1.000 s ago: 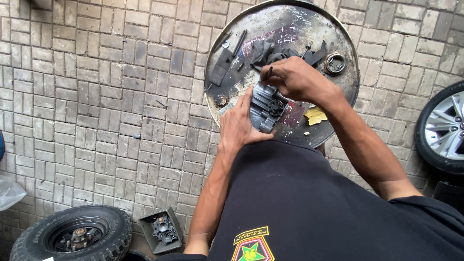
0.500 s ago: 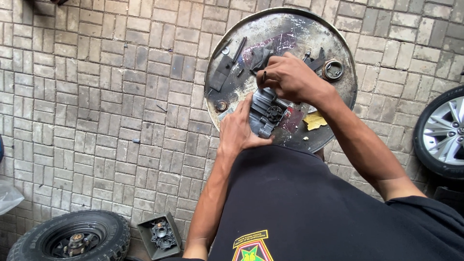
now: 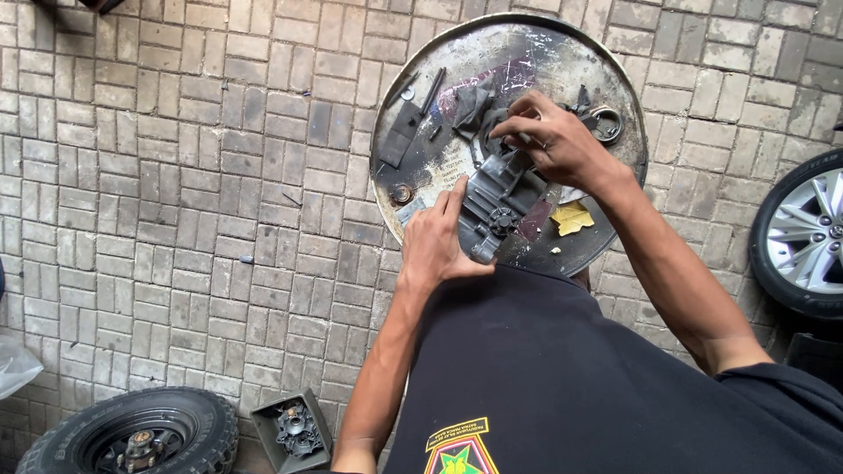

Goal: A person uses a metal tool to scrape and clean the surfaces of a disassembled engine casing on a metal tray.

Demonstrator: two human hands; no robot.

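Round metal drum top (image 3: 606,88), both hands on grey mechanical part (image 3: 499,200), yellow scrap (image 3: 572,217) beside.

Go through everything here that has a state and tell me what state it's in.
Grey plastic housing: lying on the drum top, open side up.
Left hand: pressed against the housing's edge.
Right hand: fingers pinched at the housing's far end.
Drum top: scuffed, littered with parts.
Small wheel: lying flat.

The right hand (image 3: 562,145) hides the top of the grey plastic housing (image 3: 496,202), the left hand (image 3: 436,241) covers its near edge, the alloy wheel (image 3: 803,233) and small tyre (image 3: 132,434) are cut by the frame, and the drum-top bits are too small to name.
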